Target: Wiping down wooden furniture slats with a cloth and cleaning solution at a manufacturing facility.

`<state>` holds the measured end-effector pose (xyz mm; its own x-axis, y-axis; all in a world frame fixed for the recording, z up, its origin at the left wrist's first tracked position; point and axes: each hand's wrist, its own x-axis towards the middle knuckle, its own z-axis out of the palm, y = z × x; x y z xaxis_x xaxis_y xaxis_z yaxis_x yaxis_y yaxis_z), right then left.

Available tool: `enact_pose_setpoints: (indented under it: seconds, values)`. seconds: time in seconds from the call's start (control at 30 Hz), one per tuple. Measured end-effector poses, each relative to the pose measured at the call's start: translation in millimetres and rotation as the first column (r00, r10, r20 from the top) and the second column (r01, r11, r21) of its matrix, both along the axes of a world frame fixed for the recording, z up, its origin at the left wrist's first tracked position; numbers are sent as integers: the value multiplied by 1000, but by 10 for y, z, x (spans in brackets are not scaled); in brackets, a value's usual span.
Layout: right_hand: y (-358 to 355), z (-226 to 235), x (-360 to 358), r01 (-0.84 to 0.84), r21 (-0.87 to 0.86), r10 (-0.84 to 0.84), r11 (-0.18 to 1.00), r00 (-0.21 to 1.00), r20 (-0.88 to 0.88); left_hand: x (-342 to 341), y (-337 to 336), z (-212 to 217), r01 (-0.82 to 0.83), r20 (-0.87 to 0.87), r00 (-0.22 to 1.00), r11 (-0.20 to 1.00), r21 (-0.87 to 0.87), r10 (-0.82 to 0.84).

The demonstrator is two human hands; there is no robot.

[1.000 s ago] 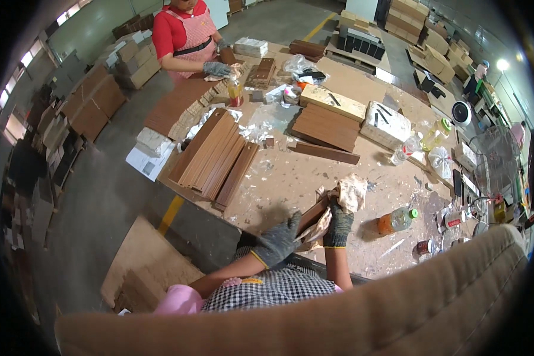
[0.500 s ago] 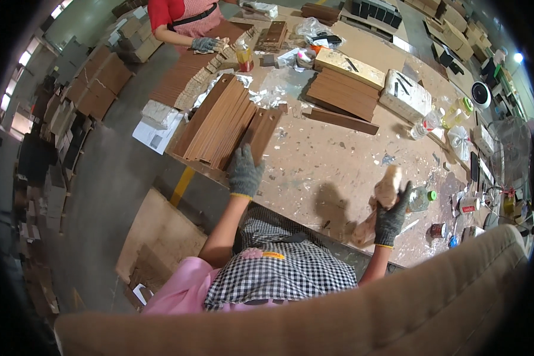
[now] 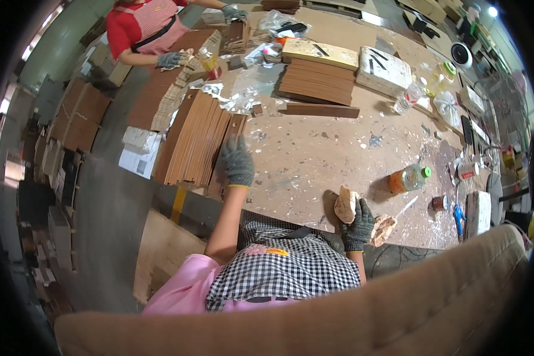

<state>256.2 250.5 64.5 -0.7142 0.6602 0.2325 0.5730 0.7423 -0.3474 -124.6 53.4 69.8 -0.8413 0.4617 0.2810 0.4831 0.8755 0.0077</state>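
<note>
My left hand (image 3: 239,163), in a grey knit glove, has its fingers stretched out over a brown wooden board (image 3: 236,126) at the right end of a row of boards. That row of brown boards (image 3: 196,139) stands on edge, packed together, at the table's left front. My right hand (image 3: 357,228), gloved alike, is closed on a crumpled cream rag (image 3: 346,205) near the table's front edge. Part of the rag hangs out on the hand's other side. A bottle of orange liquid (image 3: 404,180) with a green cap lies tilted to its right.
Across the paint-spotted table (image 3: 314,154) sit a stack of brown boards (image 3: 317,82), a single board (image 3: 321,111) and a white block (image 3: 383,72). Blue scissors (image 3: 458,219) and a small can (image 3: 439,203) lie at right. A co-worker's gloved hand (image 3: 171,60) rests on boards at far left.
My right hand has moved left and nearer the table edge with the rag. My left hand has loosened from the end board, which now sits against the row. The view has shifted.
</note>
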Motion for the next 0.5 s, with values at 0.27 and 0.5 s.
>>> enact_pose_setpoints:
  seconds: [0.27,0.5]
  values:
    - [-7,70,11,26,-52,-28,998,999,-33,-860,1532,-368,480,76,853,832,279,-517]
    - [30,-137,53,52,-21,-54,998,994,-93,-1082,1787,-396,479,369,758,843,244,-538]
